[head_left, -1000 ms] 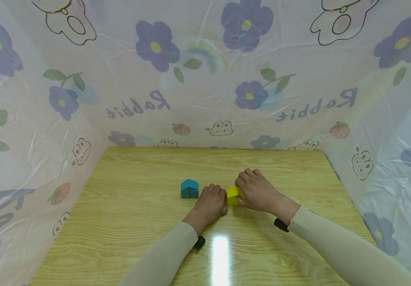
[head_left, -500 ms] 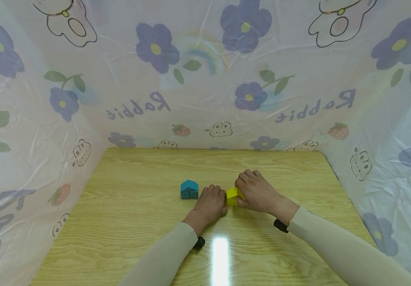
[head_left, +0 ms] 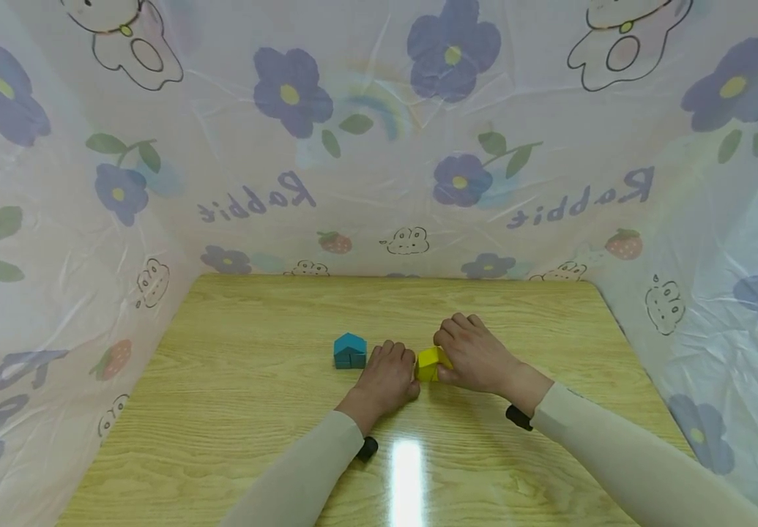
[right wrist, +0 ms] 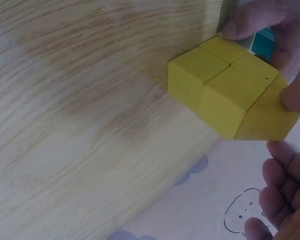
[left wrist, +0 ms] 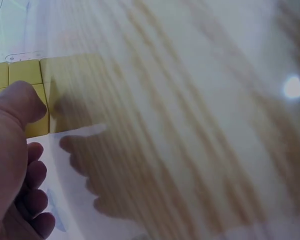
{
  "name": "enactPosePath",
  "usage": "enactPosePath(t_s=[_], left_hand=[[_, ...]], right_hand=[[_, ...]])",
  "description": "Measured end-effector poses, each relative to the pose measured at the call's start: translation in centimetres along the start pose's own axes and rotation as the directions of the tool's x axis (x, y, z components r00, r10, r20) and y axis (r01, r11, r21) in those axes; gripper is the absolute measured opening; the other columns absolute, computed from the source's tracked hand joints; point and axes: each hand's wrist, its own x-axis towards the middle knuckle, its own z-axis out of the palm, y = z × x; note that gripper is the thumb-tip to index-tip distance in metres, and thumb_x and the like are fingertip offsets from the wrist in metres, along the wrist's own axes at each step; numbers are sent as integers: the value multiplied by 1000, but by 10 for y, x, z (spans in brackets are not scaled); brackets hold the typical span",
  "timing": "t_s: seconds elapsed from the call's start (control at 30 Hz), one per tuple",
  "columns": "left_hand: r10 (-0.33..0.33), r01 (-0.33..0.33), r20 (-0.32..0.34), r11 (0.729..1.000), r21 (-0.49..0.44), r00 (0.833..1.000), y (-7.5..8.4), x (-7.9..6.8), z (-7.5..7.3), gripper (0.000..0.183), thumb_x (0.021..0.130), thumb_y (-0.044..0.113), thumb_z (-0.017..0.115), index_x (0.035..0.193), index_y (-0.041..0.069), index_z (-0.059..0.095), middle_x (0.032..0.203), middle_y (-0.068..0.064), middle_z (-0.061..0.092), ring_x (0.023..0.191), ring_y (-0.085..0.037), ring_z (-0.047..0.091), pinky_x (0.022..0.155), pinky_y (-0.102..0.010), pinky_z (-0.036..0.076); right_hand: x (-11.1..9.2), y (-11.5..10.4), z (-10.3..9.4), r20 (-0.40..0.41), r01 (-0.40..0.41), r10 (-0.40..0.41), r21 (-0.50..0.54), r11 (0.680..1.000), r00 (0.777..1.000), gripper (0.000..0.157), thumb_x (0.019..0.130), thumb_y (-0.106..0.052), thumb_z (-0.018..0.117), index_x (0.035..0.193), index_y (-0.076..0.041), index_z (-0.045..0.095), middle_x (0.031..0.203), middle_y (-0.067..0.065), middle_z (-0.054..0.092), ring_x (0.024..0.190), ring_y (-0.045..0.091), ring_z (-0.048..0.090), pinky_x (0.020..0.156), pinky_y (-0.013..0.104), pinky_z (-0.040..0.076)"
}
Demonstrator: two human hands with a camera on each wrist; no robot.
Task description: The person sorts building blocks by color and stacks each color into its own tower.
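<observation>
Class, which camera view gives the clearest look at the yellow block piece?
The right wrist view: the yellow block piece fills the frame, its cube seams plain. The head view shows it small between both hands; the left wrist view shows only an edge behind the thumb.

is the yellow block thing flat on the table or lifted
Flat on the table. The yellow block cluster sits with its underside against the wooden table, no gap visible, held between the left hand and right hand.

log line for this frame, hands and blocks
left hand: touches yellow block | right hand: grips yellow block | teal block: apart, left | table
</observation>
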Motion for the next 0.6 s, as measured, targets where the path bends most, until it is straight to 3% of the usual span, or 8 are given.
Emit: enactPosePath(t_s=[0.3, 0.43, 0.6], left_hand=[[-20, 20, -35, 1000, -2, 999, 5, -2, -12, 41, 98, 43, 68, 123, 10, 61, 104, 0, 55, 95, -19, 42, 86, -33, 38], [-27, 31, -125, 999, 31, 992, 12, -9, -25, 42, 96, 40, 71, 120, 7, 61, 104, -4, 56, 92, -20, 43, 85, -34, 42], [-47, 59, -254, 997, 40, 966, 11, -26, -44, 42, 96, 35, 73, 124, 5, 63, 108, -7, 59, 91, -21, 45, 80, -32, 43]], right_hand=[[-5, 3, -3, -24, -77, 79, 57, 995, 997, 42, 86, -44, 70, 108, -8, 69, 105, 5, 63, 96, 26, 51, 84, 41, 38], [-10, 2, -3, -96, -120, 127, 80, 990, 987, 42, 87, -42, 68, 108, -6, 69, 108, 8, 64, 100, 29, 54, 88, 46, 42], [-18, 2, 0, -209, -167, 190, 125, 978, 959, 40, 87, -38, 67, 107, -4, 69, 108, 11, 65, 100, 34, 57, 88, 51, 43]])
